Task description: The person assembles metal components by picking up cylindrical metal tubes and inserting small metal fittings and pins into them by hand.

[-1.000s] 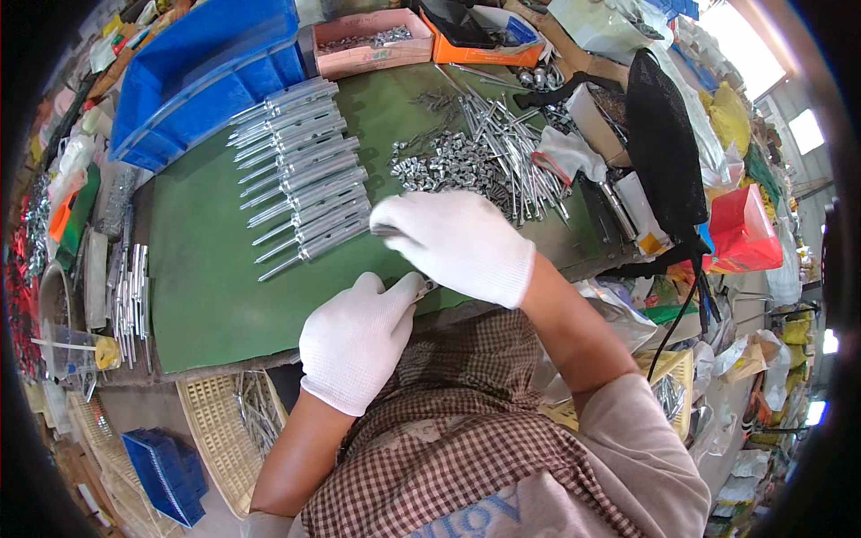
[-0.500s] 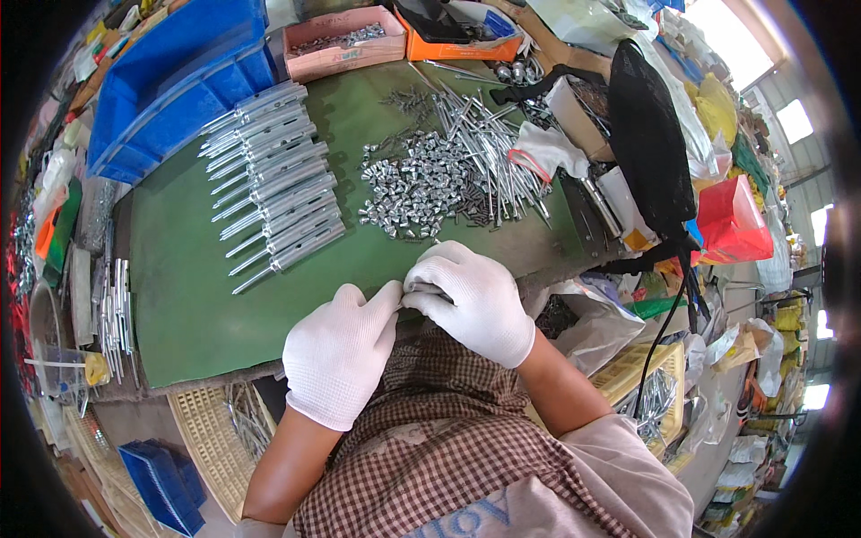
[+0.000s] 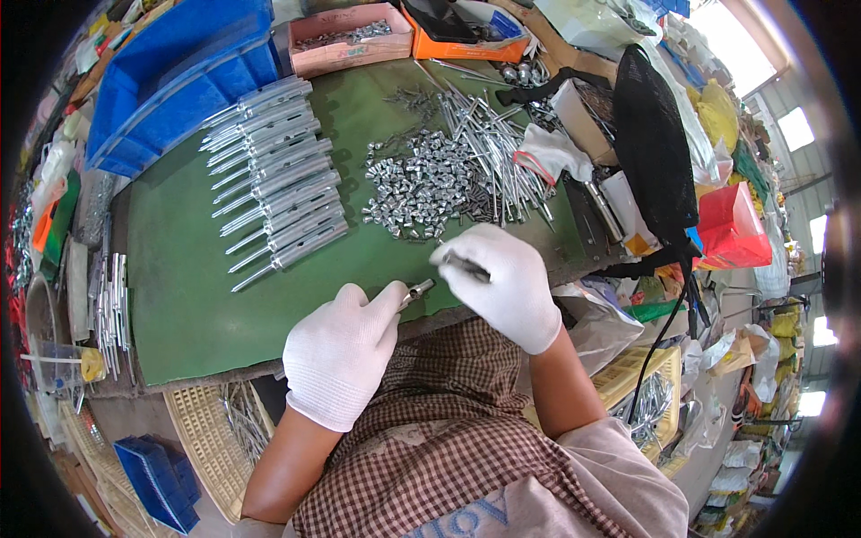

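Observation:
My left hand (image 3: pixel 341 354), in a white knit glove, is closed around a silver metal tube (image 3: pixel 418 291). The tube's holed end sticks out past the thumb and forefinger, over the mat's near edge. To the right, apart from the tube, my gloved right hand (image 3: pixel 507 282) is curled around a small dark grey metal piece (image 3: pixel 468 267), whose kind I cannot make out. Just beyond the hands lies a heap of small shiny cone-shaped metal parts (image 3: pixel 417 184). Long thin metal rods (image 3: pixel 493 152) are piled beside it. A row of tubes with pointed rods (image 3: pixel 282 193) lies at the left.
A green mat (image 3: pixel 179 305) covers the bench. Along the back stand a blue bin (image 3: pixel 179 99), a pink box (image 3: pixel 350 54) of small parts and an orange box (image 3: pixel 475 45). A black cloth-covered object (image 3: pixel 655 143) rises at the right. Yellow baskets (image 3: pixel 202 430) sit below the bench edge.
My right hand has moved right and slightly up, away from my left hand, with the dark grey piece in it. The tube's end now shows; my left hand has stayed put.

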A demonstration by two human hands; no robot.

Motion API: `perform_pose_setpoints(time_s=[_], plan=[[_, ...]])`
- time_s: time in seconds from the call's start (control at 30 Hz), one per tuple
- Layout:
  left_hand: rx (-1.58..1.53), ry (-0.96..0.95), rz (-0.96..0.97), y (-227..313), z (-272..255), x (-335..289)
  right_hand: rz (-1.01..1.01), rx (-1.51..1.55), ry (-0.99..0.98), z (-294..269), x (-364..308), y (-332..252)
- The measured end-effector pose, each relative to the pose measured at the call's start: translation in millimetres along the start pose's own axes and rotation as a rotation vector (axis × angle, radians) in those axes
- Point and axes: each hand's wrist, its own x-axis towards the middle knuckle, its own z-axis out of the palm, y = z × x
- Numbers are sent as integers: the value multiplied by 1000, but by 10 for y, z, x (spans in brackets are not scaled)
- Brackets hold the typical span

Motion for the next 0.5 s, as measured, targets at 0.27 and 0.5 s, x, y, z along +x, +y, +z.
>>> perform_pose_setpoints(time_s=[0.27,0.5], plan=[[0,34,24,-6,-4,-8,-101,4,-122,49,30,-119],[-74,81,2,21,-25,0,-56,-33,117,-40,100,72]])
